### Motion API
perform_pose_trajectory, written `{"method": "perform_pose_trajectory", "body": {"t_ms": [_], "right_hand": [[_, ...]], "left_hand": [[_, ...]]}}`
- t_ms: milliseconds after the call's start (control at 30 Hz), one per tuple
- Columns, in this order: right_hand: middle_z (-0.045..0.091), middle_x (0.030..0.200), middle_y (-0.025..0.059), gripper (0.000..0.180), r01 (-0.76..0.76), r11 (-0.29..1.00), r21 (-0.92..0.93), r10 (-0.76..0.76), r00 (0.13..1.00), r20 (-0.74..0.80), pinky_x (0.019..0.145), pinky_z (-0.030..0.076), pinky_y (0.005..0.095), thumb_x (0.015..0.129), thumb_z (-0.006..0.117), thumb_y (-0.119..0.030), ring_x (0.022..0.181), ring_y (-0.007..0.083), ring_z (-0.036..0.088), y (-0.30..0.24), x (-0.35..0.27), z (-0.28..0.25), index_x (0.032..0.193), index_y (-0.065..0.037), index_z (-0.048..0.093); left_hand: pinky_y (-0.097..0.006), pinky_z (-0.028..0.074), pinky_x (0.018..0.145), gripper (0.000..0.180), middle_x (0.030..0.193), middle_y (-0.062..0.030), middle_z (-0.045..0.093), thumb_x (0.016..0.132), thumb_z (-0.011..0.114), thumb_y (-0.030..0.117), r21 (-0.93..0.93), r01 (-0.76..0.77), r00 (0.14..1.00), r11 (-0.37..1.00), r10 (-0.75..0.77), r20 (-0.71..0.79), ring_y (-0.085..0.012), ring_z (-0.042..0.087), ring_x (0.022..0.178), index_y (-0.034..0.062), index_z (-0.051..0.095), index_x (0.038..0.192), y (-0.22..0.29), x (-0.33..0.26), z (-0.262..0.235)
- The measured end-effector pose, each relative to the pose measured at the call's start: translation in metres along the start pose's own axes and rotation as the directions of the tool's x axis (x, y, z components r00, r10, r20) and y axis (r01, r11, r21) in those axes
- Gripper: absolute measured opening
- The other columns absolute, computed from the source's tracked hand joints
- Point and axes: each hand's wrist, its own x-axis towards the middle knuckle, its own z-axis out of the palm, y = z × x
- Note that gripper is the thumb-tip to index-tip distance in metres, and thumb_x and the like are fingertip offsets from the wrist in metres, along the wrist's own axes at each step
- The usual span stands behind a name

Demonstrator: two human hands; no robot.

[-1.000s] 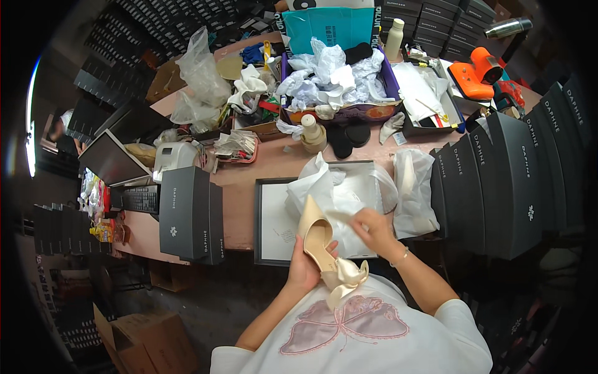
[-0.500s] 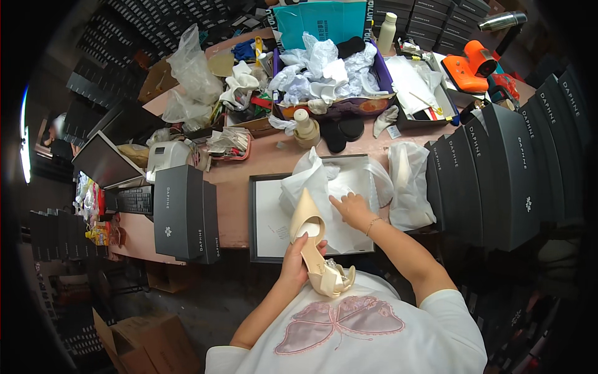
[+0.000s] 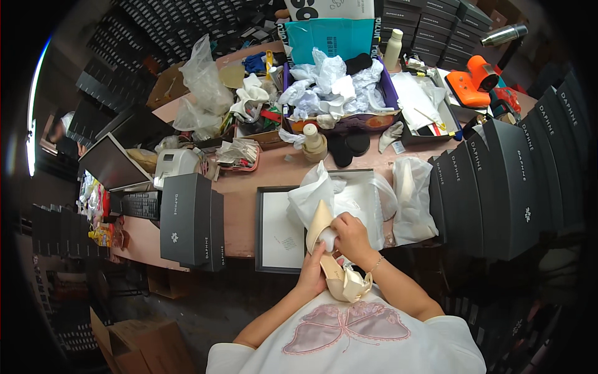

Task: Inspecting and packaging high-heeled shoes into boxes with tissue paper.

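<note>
A cream pointed-toe shoe (image 3: 320,219) with a bow-like ornament at its heel end is held above the front of an open shoe box (image 3: 261,230). My left hand (image 3: 313,273) grips the shoe around its middle, thumb at the opening. At that opening, the fingers of my right hand (image 3: 354,239) are closed on a white stuffing wad (image 3: 327,239), partly inside the toe. White tissue paper (image 3: 309,194) rises from the box behind the shoe. A second shoe wrapped in a white bag (image 3: 413,209) lies right of the box.
Dark shoe boxes (image 3: 511,181) stand in a row at right, others (image 3: 187,218) at left. Behind are a purple carton (image 3: 389,93) of crumpled paper, a cream bottle (image 3: 313,144), black pads (image 3: 349,146) and an orange device (image 3: 470,84). A monitor (image 3: 112,162) stands far left.
My right hand has come from pointing over the box to the shoe opening, its fingers now closed on the white stuffing. The view has shifted slightly; my left hand still grips the shoe.
</note>
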Motion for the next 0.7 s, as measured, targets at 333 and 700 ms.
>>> {"method": "perform_pose_trajectory", "body": {"t_ms": [333, 700], "right_hand": [[0.044, 0.132, 0.0229, 0.067, 0.083, 0.968, 0.238, -0.155, 0.941, 0.301, 0.098, 0.041, 0.0456, 0.076, 0.066, -0.01, 0.118, 0.0413, 0.047, 0.07, 0.039, -0.008, 0.136, -0.002, 0.038], [0.059, 0.09, 0.0143, 0.024, -0.146, 0.966, -0.214, 0.153, 0.988, 0.015, 0.072, 0.049, 0.0407, 0.071, 0.067, -0.009, 0.082, 0.0329, 0.06, 0.125, 0.067, 0.046, 0.093, -0.003, 0.058]], "left_hand": [[-0.031, 0.054, 0.074, 0.042, 0.098, -0.0138, 0.062, 0.097, 0.047, 0.036, 0.067, -0.016, 0.986, 0.998, 0.027, -0.167, -0.0204, 0.062, 0.084, 0.0017, 0.049, 0.121, 0.014, 0.001, -0.016], [-0.026, 0.055, 0.074, 0.053, 0.107, -0.0165, 0.061, 0.094, 0.049, 0.045, -0.002, -0.004, 0.991, 1.0, 0.004, -0.137, -0.0174, 0.064, 0.087, 0.0013, 0.049, 0.123, 0.03, -0.008, -0.014]]}}
